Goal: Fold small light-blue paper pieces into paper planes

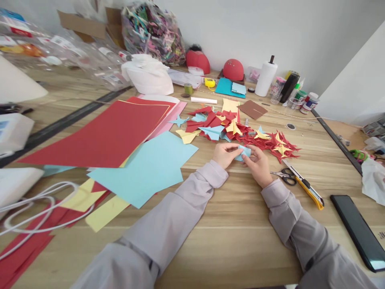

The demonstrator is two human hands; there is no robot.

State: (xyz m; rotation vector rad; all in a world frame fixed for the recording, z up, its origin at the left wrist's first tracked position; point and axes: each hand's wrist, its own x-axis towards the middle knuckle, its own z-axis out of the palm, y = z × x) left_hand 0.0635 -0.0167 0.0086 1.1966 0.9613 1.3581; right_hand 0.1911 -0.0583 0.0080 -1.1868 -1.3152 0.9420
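Between my two hands is a small piece of light blue paper (244, 152), pinched from both sides just above the table. My left hand (225, 155) grips its left edge with thumb and fingers closed. On the other side, my right hand (258, 163) holds the right edge the same way. Right behind the hands lies a heap of folded paper shapes (212, 120) in red, blue and yellow. Some are star-like, such as a yellow one (282, 150) at the heap's right end. Whether the held paper is folded is hard to make out.
Black-handled scissors (288, 176) and a yellow utility knife (309, 188) lie right of my right hand, with a phone (357, 230) farther right. Red sheets (99, 134) and blue sheets (144, 164) cover the left. A white cable (48, 200) coils there. Bottles (290, 86) stand at the back.
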